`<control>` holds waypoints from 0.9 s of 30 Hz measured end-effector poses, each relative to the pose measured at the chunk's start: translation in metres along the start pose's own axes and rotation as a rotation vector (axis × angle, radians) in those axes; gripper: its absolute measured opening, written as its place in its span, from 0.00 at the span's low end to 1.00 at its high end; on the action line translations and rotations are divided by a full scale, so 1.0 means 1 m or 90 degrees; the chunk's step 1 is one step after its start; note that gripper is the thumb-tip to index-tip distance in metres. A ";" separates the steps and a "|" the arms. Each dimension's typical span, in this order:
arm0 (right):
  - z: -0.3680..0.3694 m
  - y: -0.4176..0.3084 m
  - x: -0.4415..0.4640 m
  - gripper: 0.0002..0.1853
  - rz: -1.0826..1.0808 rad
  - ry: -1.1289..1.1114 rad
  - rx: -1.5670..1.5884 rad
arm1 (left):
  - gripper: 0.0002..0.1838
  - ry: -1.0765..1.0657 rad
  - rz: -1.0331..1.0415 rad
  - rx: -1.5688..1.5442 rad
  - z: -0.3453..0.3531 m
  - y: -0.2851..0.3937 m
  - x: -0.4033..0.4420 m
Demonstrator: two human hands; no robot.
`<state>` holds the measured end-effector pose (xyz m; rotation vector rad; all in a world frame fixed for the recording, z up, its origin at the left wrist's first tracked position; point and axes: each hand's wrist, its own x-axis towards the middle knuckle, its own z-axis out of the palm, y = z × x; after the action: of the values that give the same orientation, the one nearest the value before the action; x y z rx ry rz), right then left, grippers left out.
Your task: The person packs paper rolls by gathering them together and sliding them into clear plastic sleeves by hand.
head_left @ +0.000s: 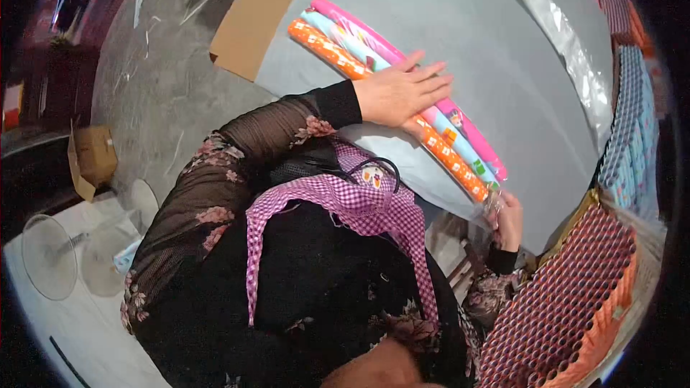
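Note:
Three patterned rolls lie side by side on the grey table (546, 100): a pink roll (471, 133), a light blue roll (460, 144) and an orange roll with white flower shapes (449, 158). Across their middle rests my left hand (406, 91), palm down with fingers stretched out. My right hand (509, 219) is at their near right end, its fingers closed on clear plastic film (493, 205) there. Whether the film wraps all three rolls, I cannot tell.
A long clear plastic sleeve (568, 43) lies along the table's right side. Patterned rolls (560, 302) are stacked at the right, close to my right arm. Brown cardboard (259, 18) sits at the table's left edge; a cardboard box (93, 158) is farther left.

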<state>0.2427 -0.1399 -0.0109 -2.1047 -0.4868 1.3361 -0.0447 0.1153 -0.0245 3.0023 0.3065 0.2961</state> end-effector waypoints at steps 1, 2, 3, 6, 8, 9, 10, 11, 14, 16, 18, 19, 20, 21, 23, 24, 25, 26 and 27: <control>0.000 -0.003 -0.001 0.11 0.044 -0.041 0.064 | 0.49 0.004 0.007 0.004 0.001 -0.001 0.000; 0.003 0.000 0.001 0.11 0.043 -0.045 0.057 | 0.49 0.007 0.014 0.004 0.002 -0.001 -0.001; 0.006 0.005 0.005 0.10 0.033 -0.038 0.104 | 0.49 0.021 0.022 0.009 0.002 -0.002 -0.001; 0.011 0.003 -0.001 0.10 0.015 -0.053 0.160 | 0.48 0.029 0.027 0.018 0.001 0.000 -0.001; 0.015 -0.001 -0.003 0.06 0.019 -0.002 0.208 | 0.48 0.031 0.028 0.023 -0.001 0.000 -0.001; 0.013 0.003 0.000 0.06 0.020 -0.003 0.205 | 0.48 0.026 0.028 0.015 -0.002 0.000 -0.001; 0.010 0.012 0.005 0.06 -0.013 -0.017 0.215 | 0.48 0.021 0.027 0.007 -0.002 0.000 -0.001; 0.011 0.014 0.006 0.06 -0.046 -0.032 0.226 | 0.48 0.022 0.026 0.006 -0.001 0.000 -0.002; 0.016 0.007 0.001 0.06 -0.035 -0.011 0.242 | 0.47 0.041 0.026 0.005 0.001 0.000 -0.003; 0.019 -0.002 -0.005 0.06 -0.037 -0.021 0.251 | 0.47 0.040 0.025 0.009 0.002 0.000 -0.004; 0.017 0.000 -0.005 0.07 -0.038 -0.028 0.261 | 0.47 0.034 0.025 0.012 0.000 0.001 -0.003; 0.014 0.007 0.000 0.07 -0.056 -0.049 0.279 | 0.48 0.029 0.025 0.017 -0.001 0.001 -0.003; 0.013 0.012 0.001 0.06 -0.073 -0.067 0.298 | 0.48 0.027 0.028 0.010 -0.001 0.000 -0.003; 0.012 0.005 -0.004 0.07 -0.035 -0.107 0.322 | 0.48 0.018 0.023 -0.001 -0.002 0.000 -0.003; 0.027 -0.009 -0.018 0.07 -0.079 -0.027 0.235 | 0.49 0.013 0.015 -0.006 0.001 -0.001 -0.003; 0.030 -0.010 -0.022 0.07 -0.125 0.044 0.143 | 0.49 -0.003 0.014 0.003 0.002 -0.001 -0.001; 0.021 0.004 -0.017 0.06 -0.140 -0.031 0.153 | 0.50 -0.012 0.011 0.002 0.002 0.000 -0.001; 0.010 0.018 -0.009 0.05 -0.158 -0.104 0.165 | 0.50 -0.020 0.009 0.004 0.001 0.000 -0.001; 0.007 0.022 -0.005 0.05 -0.132 -0.147 0.222 | 0.50 -0.016 0.006 0.009 0.002 0.000 -0.002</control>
<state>0.2339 -0.1578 -0.0245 -1.5844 -0.5096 1.4313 -0.0460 0.1145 -0.0264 3.0190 0.2926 0.2577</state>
